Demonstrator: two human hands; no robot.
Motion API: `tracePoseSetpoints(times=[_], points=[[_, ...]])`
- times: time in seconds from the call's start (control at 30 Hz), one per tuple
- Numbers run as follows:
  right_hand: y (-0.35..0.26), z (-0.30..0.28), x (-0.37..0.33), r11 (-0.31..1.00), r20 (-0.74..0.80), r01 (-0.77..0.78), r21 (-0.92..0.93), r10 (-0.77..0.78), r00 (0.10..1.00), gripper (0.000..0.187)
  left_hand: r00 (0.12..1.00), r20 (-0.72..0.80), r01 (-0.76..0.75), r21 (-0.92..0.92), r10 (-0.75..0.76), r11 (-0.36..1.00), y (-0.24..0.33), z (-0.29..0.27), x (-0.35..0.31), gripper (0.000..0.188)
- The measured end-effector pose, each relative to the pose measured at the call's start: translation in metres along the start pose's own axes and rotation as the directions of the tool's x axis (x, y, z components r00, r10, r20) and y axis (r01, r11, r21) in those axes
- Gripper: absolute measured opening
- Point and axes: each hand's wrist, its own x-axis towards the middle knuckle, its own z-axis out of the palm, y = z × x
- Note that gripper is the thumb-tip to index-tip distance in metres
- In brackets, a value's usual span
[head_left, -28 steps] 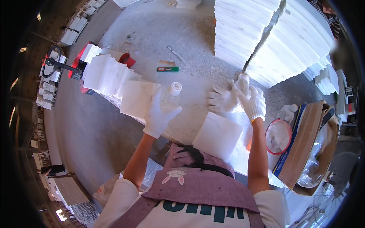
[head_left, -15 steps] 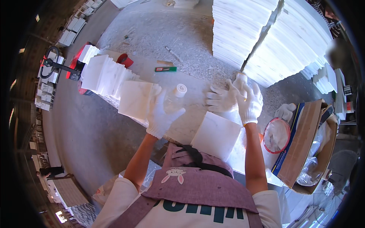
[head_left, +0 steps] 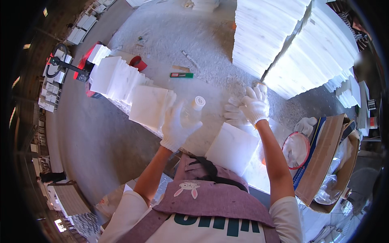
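Note:
White knit gloves cover both my hands. My left hand [head_left: 177,128] is open, thumb and fingers spread, beside a white marble-like tile [head_left: 149,103] at the near end of a row of upright tiles. Just right of it stands a clear bottle with a white cap [head_left: 198,103]. My right hand [head_left: 255,106] is open, its fingers stretched forward over a spare white glove [head_left: 234,109], partly covering it. A small pale, brush-like thing [head_left: 261,86] sits at those fingertips; I cannot tell whether they touch. Nearer my apron lies a square white tile [head_left: 231,148].
Tall stacks of white slabs [head_left: 279,40] rise at the far right. A cardboard box [head_left: 324,158] and a red-rimmed round container [head_left: 296,150] stand right. A green box [head_left: 181,75] and a red cup [head_left: 138,63] lie ahead. A pallet jack handle [head_left: 67,67] stands far left.
My right hand has moved left and its fingers now lie closer together. My left hand has shifted slightly right and stays spread. The whole view has shifted a little.

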Motion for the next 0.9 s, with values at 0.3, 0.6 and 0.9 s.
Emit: tracePoseSetpoints(times=[0.3,0.6,0.9], points=[[-0.009,-0.02,-0.002,0.836,-0.274,0.005,0.548,0.174,0.946,0.013,0.998,0.051,0.042,-0.178,-0.034,0.983,-0.001,0.008,0.011,0.084],[-0.076,-0.078,-0.008,0.435,0.04,-0.214,0.875,0.376,0.926,0.028,0.973,0.211,-0.132,0.181,0.092,0.975,0.04,-0.014,0.047,0.082],[-0.088,-0.055,-0.018,0.408,-0.04,-0.08,0.909,0.276,0.96,0.031,0.928,0.18,-0.37,0.529,0.325,0.764,0.041,-0.03,0.072,0.079]])
